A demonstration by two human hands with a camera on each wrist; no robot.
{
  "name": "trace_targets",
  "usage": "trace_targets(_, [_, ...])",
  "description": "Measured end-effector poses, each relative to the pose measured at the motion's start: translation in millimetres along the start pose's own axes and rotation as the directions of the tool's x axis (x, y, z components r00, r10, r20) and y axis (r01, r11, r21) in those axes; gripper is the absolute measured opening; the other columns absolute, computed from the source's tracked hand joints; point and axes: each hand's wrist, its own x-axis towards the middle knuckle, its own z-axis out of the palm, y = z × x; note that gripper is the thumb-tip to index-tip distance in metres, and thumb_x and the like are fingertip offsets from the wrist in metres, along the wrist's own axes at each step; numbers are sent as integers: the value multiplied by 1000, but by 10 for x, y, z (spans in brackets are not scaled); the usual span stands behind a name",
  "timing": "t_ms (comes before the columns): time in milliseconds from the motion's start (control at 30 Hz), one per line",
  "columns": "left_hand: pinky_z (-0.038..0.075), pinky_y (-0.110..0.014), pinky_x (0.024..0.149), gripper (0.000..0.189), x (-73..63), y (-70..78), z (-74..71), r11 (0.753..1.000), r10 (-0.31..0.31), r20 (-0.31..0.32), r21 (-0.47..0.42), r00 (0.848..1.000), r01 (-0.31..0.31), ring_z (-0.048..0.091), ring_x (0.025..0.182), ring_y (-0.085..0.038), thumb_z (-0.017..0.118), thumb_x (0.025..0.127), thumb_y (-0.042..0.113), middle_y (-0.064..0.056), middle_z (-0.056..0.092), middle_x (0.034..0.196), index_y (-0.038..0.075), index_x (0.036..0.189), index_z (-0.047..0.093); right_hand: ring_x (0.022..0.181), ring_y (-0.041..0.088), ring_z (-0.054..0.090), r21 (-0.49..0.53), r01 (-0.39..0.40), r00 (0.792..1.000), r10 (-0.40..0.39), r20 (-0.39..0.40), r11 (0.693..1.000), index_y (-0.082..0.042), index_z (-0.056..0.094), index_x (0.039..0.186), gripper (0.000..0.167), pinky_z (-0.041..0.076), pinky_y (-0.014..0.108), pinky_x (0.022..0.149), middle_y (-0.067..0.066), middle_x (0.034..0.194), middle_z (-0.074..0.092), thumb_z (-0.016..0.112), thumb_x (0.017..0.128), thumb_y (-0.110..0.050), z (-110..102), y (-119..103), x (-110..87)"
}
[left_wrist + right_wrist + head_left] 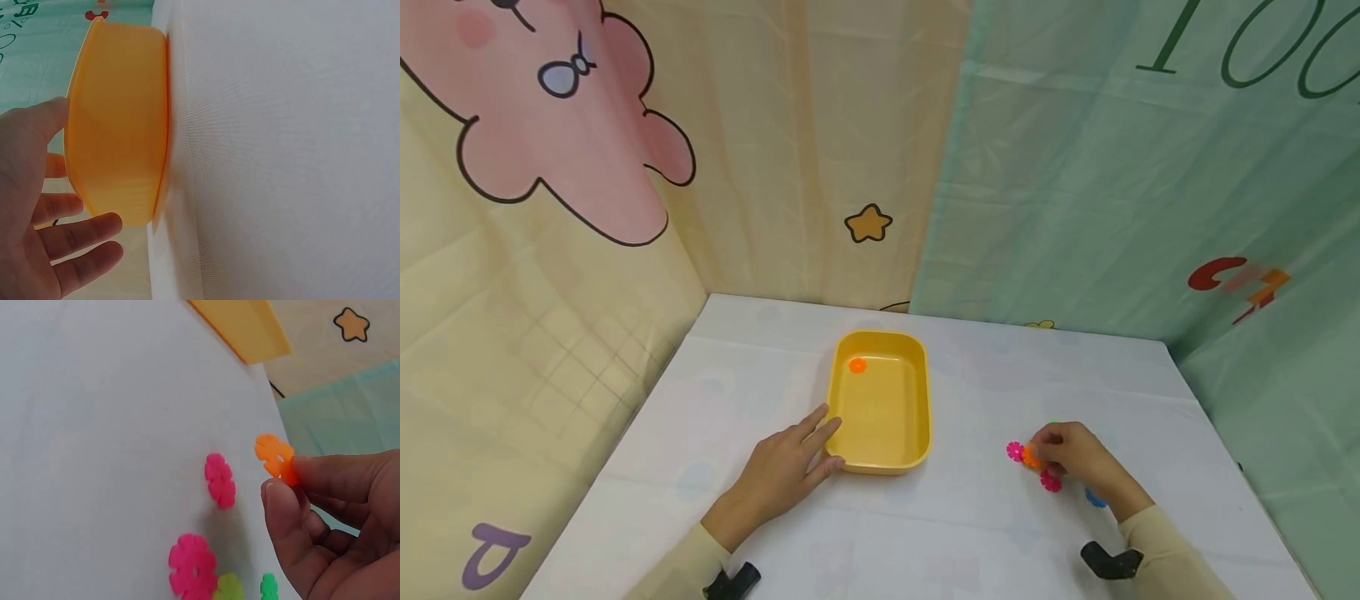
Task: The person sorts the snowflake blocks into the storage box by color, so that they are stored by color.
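A yellow plastic tray (883,417) stands on the white table with one orange flower-shaped piece (857,366) inside, near its far left corner. At the tray's near left side, my left hand (786,467) has its fingers spread; its thumb (53,115) touches the rim in the left wrist view. My right hand (1078,454) pinches another orange flower-shaped plastic piece (272,453) between thumb and forefinger, raised above the table. Below it lie two pink flower pieces (220,480), the nearer one against a yellow-green piece (229,589). A green piece (269,587) shows beside them.
A blue piece (1095,498) lies partly hidden under my right wrist. Patterned fabric (865,150) hangs behind the table (970,533) and along both sides. Black straps with short mounts (1111,562) sit on both wrists.
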Motion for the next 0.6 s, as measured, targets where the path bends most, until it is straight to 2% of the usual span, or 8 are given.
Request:
trace_targets(133, [60, -45, 83, 62, -4, 2, -8, 1000, -11, 14, -6, 1000, 11, 70, 110, -29, 71, 92, 51, -11, 53, 152, 15, 142, 62, 76, 23, 66, 217, 1, 1000, -7, 27, 976, 9, 65, 112, 27, 60, 30, 73, 9, 88, 68, 64, 101, -15, -28, -103, 99])
trace_targets(333, [60, -45, 82, 62, -30, 1, -20, 1000, -23, 15, 0, 1000, 23, 71, 109, -28, 71, 93, 50, -11, 53, 152, 14, 142, 62, 81, 15, 71, 461, -5, 1000, 7, -2, 887, 10, 62, 125, 36, 61, 26, 79, 8, 99, 70, 66, 101, -16, 43, -413, 324])
trace_targets(467, [60, -44, 81, 62, -33, 3, -23, 1000, -24, 5, 12, 1000, 24, 71, 109, -28, 73, 92, 49, -12, 54, 151, 13, 142, 62, 81, 12, 72, 555, 9, 1000, 2, -19, 832, 10, 59, 130, 40, 60, 24, 80, 7, 102, 69, 67, 100, -15, 132, -665, 489])
trace_targets(600, [60, -45, 83, 65, -21, 21, -19, 1000, -26, 21, 5, 999, 26, 71, 109, -29, 72, 92, 49, -12, 53, 152, 11, 143, 59, 82, 12, 71, 589, 15, 999, 9, -39, 808, 9, 56, 134, 42, 60, 23, 80, 7, 104, 69, 67, 100, -15, 217, -920, 651])
